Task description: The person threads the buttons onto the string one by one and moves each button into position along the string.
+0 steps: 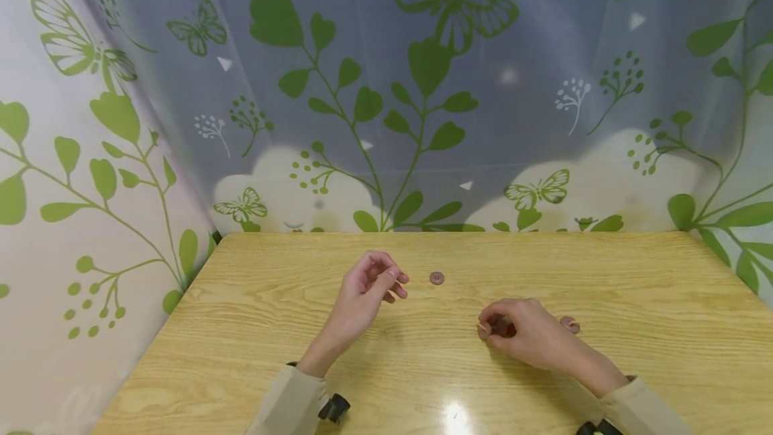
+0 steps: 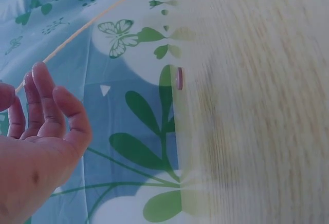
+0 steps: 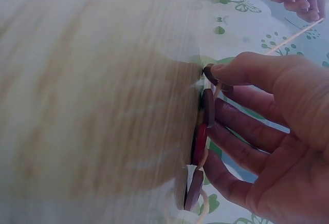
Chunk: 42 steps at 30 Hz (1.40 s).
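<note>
A pale thin cord stretches between the two hands. My left hand, raised over the table, pinches its far end between thumb and fingers. Low at the tabletop, my right hand grips a brown button on the cord between thumb and forefinger. Under and beside the right fingers are more buttons: a dark brown one, a reddish one and another brown one with cord looping by it. One loose brown button lies flat between the hands, farther back.
The wooden table ends at a patterned curtain behind it, with another curtain side at the left. A bright reflection shows near the table's front. Black wrist gear sits by the left sleeve.
</note>
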Motion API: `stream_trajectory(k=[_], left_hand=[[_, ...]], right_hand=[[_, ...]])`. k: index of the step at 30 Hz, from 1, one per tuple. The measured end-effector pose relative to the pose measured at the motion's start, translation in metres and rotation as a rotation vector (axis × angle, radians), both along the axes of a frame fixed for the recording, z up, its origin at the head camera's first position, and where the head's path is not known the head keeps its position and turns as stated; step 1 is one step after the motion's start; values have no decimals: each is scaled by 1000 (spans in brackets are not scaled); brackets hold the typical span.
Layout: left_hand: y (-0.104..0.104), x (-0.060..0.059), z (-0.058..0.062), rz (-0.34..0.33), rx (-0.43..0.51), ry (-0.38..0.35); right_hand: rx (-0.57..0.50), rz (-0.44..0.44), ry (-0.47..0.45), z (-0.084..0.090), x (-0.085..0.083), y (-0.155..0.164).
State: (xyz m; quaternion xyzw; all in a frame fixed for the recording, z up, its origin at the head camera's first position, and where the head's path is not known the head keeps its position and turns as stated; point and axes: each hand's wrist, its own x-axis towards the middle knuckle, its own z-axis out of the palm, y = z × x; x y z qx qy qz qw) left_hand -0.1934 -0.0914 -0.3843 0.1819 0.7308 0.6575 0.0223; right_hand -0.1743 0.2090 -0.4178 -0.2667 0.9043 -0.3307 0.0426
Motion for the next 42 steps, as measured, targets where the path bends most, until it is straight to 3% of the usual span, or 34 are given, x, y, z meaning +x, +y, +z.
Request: stream_trajectory(k=[16,22,27,35,42], left_hand=[[3,1,-3,-61,-36,-5],[6,2,-5,-98,-64,0],[8,2,-5,-115,-68,6],[13,5,-6,-137,-58,1],[19,8,-5,-162,-51,-5]], right_hand=[[14,9,25,1,2,2],[-14,-35,43,4,4,1],[-59,-92,168,5,6,-5],[-199,-111,412,6,5,-20],[-353,-81,479,10,6,-32]])
